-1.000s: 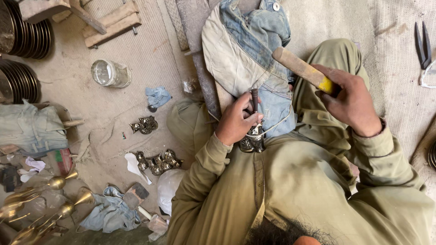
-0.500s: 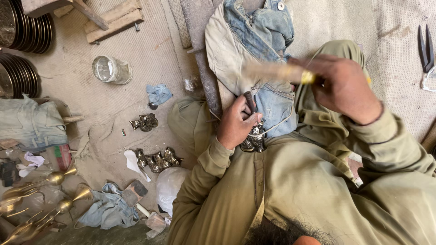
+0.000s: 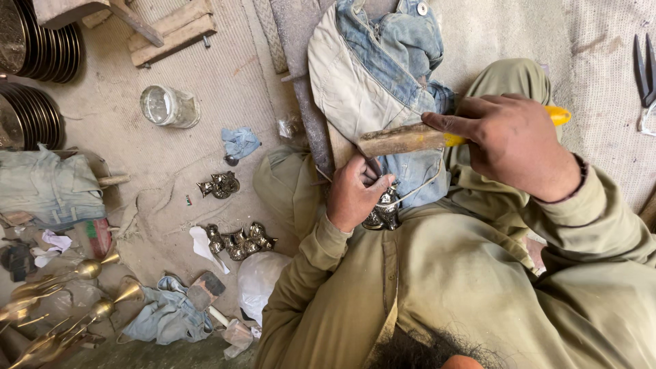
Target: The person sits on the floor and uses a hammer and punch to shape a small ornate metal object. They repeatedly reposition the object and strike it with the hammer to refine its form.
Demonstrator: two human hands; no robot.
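My right hand [image 3: 514,145] grips a wooden mallet [image 3: 403,139] with a yellow-ended handle, its head lying just above my left hand. My left hand [image 3: 353,194] pinches a thin dark metal punch [image 3: 374,167] upright against a small silvery metal piece [image 3: 384,210]. That piece rests on blue denim cloth [image 3: 396,61] draped over a slanted wooden block in front of my lap. My olive sleeves and trousers fill the lower right.
Small silvery metal figures [image 3: 239,240] and another cluster [image 3: 219,184] lie on the dusty floor at left. A glass jar [image 3: 167,106], stacked dark metal plates [image 3: 41,48], brass stems [image 3: 61,301], rags and wood scraps [image 3: 171,31] surround them. Shears [image 3: 644,68] lie at far right.
My right hand swung the mallet from a raised slant down and left, so its head now sits low over the punch. My left hand stayed on the punch and metal piece.
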